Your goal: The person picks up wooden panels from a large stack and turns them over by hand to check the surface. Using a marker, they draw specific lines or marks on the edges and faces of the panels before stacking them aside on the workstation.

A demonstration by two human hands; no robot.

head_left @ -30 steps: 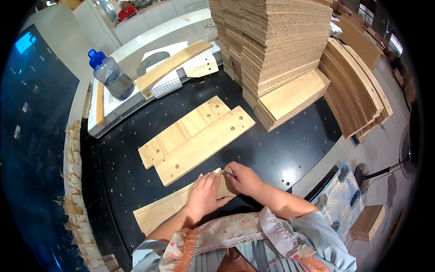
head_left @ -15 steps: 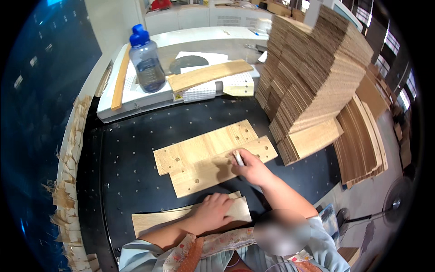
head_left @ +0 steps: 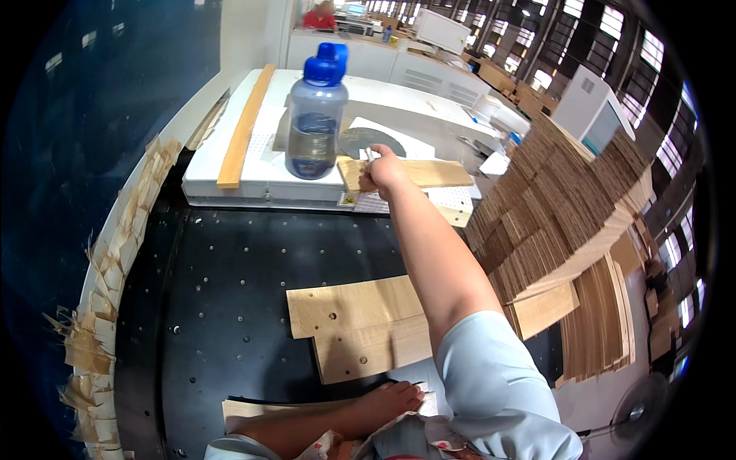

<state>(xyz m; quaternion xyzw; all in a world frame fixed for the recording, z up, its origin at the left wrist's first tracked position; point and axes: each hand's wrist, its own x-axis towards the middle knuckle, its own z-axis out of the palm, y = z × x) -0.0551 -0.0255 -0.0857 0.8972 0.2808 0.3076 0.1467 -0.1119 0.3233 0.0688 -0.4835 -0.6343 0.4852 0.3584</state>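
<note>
My right hand (head_left: 382, 170) reaches far forward, closed on a thin white stick that pokes up from the fist. It rests on the left end of a wooden plank (head_left: 429, 173) lying on the white machine top (head_left: 230, 172). A water bottle (head_left: 314, 115) with a blue cap stands just left of that hand. My left hand (head_left: 387, 402) lies flat on a pale wood panel (head_left: 253, 409) at the near edge of the black perforated table (head_left: 230, 291). Two joined wood panels (head_left: 360, 326) with drilled holes lie between my arms.
A tall leaning stack of cut boards (head_left: 560, 207) fills the right side. A long wood strip (head_left: 244, 126) lies on the white top's left. Torn wood scraps (head_left: 100, 307) line the table's left rim. A person in red (head_left: 318, 15) is far behind.
My right hand left the drilled panels and stretched forward to the plank beside the bottle. My left hand stayed on the near panel. The view tilted up toward the white machine.
</note>
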